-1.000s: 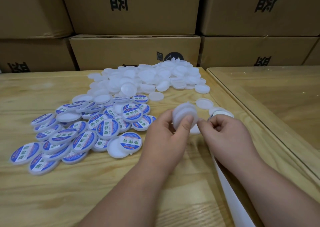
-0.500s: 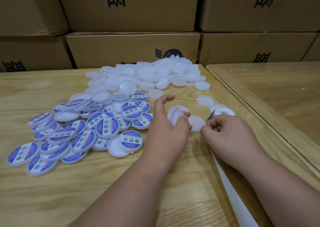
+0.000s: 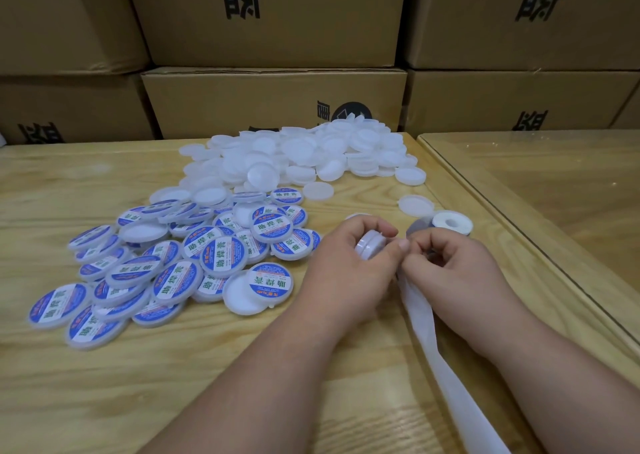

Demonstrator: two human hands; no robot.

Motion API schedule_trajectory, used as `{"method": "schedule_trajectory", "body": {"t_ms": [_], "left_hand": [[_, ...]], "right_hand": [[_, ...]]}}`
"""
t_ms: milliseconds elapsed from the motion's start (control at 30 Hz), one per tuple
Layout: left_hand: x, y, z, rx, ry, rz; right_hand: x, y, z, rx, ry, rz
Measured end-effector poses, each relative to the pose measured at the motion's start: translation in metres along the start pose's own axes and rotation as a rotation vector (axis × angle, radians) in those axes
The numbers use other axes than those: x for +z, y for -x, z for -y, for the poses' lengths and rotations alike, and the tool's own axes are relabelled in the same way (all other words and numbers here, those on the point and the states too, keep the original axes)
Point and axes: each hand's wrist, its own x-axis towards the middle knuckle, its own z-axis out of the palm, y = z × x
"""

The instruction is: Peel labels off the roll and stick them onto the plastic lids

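Left hand (image 3: 343, 273) curls round a small stack of blank lids (image 3: 370, 245), edge-on; right hand (image 3: 453, 266) pinches at the backing strip (image 3: 420, 309) nr the label roll (image 3: 450, 223), w/ the label itself hidden. Lids look light, stiff & slick, so grip by rims; label's prob thin & floppy, so take by a corner

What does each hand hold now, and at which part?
The left hand grips a small stack of white lids by the rims. The right hand pinches the backing strip near its top end.
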Motion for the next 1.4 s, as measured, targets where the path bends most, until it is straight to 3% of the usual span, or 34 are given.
{"method": "schedule_trajectory", "body": {"t_ms": [633,933,1233,1400], "left_hand": [[-0.004,-0.003,0.002,-0.002,-0.002,0.025],[-0.001,-0.004,0.003,-0.042,-0.041,-0.044],[-0.006,-0.005,-0.003,-0.165,0.127,-0.113],[-0.006,-0.007,-0.005,-0.187,0.244,-0.177]], "right_hand": [[-0.004,-0.003,-0.001,0.070,-0.129,0.033],[-0.003,-0.004,-0.004,0.105,-0.177,0.040],[-0.010,-0.006,-0.001,0.054,-0.244,-0.064],[-0.010,-0.008,-0.004,0.048,-0.137,-0.129]]}}
